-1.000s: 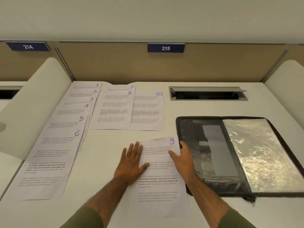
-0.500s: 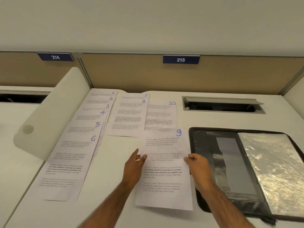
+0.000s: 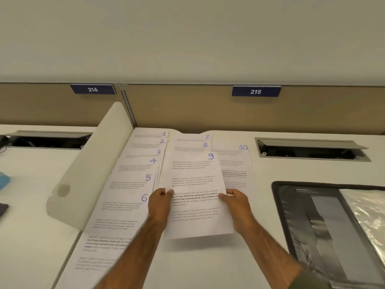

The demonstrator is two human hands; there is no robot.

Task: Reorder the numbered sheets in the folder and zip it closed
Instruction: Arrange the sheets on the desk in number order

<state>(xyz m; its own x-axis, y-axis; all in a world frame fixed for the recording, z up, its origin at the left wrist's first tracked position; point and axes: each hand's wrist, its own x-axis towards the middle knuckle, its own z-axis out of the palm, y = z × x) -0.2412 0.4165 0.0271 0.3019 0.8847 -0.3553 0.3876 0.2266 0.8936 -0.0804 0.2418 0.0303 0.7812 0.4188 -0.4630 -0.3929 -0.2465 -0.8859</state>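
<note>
Left hand (image 3: 159, 202) and right hand (image 3: 236, 202) are each pinching a side edge of the white printed paper sheet numbered 9 (image 3: 193, 184), holding it between them over the white sheet numbered 8 (image 3: 191, 147), which is lying just beyond the fingertips. Risk: an uneven release may be skewing it, hiding the 8 or overlapping the white sheet numbered 10 (image 3: 235, 163). The black zip folder (image 3: 291, 215) is lying open to the right of the right hand.

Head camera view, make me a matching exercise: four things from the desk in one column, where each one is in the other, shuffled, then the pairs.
1. sheet 9
2. sheet 6
3. sheet 10
4. folder

A. lying open at the right of the desk
B. nearest sheet of the left column
C. held by the left hand and the right hand
D. flat, right of sheet 8

Pairs: 1-C, 2-B, 3-D, 4-A
</note>
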